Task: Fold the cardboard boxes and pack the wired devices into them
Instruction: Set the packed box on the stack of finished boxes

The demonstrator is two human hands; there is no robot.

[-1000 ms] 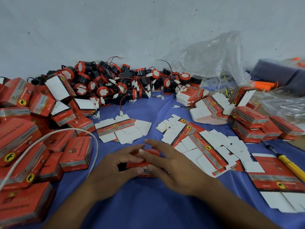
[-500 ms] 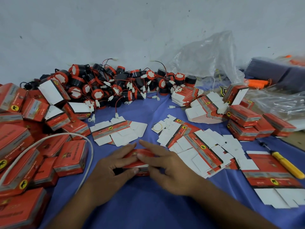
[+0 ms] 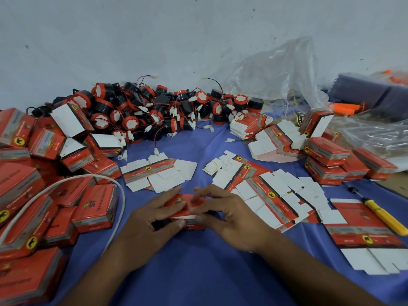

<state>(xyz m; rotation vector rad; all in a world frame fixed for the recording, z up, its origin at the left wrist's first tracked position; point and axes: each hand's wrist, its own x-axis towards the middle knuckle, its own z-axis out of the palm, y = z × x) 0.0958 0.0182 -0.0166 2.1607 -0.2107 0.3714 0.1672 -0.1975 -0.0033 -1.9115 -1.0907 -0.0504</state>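
Blue cloth (image 3: 198, 272), both hands' fingers (image 3: 176, 203) clenched on red box (image 3: 187, 208), print unreadable.

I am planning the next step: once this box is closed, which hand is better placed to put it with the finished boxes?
Probably the left hand. The big pile of finished boxes lies just beside it, while flat unfolded boxes lie beside the right hand. Both hands now hold the box.

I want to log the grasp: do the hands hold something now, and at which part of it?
Yes. Both hands hold one small red box: the left hand at its left end, the right hand at its right end, fingertips on its top flap.
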